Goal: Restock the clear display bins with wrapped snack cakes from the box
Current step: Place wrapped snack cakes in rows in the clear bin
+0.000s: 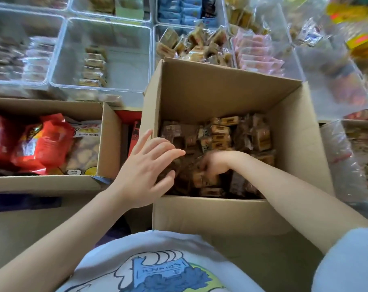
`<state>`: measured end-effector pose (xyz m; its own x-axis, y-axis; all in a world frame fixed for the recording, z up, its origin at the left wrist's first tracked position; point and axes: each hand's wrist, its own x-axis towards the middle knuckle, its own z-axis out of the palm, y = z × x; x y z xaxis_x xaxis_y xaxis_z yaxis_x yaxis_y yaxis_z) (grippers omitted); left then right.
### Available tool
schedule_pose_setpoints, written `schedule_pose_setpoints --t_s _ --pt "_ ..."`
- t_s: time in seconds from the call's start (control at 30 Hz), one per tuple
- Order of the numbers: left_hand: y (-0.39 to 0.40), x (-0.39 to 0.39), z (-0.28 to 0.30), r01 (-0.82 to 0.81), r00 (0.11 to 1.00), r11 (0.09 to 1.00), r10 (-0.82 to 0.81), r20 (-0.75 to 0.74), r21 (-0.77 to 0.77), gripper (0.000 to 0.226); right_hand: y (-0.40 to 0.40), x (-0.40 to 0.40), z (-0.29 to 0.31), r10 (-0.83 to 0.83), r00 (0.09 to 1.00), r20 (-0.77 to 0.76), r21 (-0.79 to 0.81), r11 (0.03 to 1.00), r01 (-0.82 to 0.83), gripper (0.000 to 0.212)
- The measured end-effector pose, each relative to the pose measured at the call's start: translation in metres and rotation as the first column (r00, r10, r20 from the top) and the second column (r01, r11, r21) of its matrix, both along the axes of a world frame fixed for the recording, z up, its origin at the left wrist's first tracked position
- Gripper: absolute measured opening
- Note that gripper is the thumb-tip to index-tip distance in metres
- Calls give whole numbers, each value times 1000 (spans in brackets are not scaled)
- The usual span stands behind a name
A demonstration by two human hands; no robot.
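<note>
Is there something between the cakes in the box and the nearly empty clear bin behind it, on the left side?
Only the box's own wall rises between the snack cakes and the nearly empty bin. Cakes must be lifted over it. Nothing else visibly blocks.

A second cardboard box [52,182] stands at the left, open, its flap [108,140] upright; inside lie red snack bags [39,142] and a pale printed bag [84,148]. Just beside it, in the gap to the right, sits something red [134,131], too hidden to identify. At the far right a crumpled clear plastic bag [343,157] hangs over another carton holding brownish wrapped goods. Yellow and orange packs [356,41] show blurred at the upper right. A dark blue strip [25,202] runs along the left box's near side. Light is bright and even
</note>
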<state>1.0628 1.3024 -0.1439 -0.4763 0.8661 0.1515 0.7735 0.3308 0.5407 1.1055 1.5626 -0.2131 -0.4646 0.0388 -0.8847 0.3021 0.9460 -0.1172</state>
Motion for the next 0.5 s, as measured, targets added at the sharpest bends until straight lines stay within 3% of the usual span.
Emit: schedule_pose_setpoints --t_s 0.03,0.07,0.13,0.2,0.3,0.4,0.5 --pt "0 0 0 1 1000 1000 -1 1 -8 45 4 -3 9 -194 979 -66 -123 975 185 48" --pt "-1 -1 0 5 1000 1000 -5 3 -18 45 7 -6 20 -398 911 -106 -280 891 357 46" --pt "-1 -1 2 14 1000 999 -14 8 -34 46 11 -9 40 -716 695 -69 -563 603 565 39" --pt "1 -2 5 13 1000 999 -12 25 -32 46 15 -10 55 -852 519 69 -729 312 609 33" --pt "1 -7 10 -45 988 998 39 147 41 46 17 -12 78 -850 457 261 -846 26 532 41" --pt "1 -20 22 -235 909 958 157 385 164 35 5 -14 98 -817 513 262 -900 -14 436 44" --pt "3 -41 35 -389 785 896 200 586 216 34 -18 -21 115 -837 498 226 -919 -14 395 43"
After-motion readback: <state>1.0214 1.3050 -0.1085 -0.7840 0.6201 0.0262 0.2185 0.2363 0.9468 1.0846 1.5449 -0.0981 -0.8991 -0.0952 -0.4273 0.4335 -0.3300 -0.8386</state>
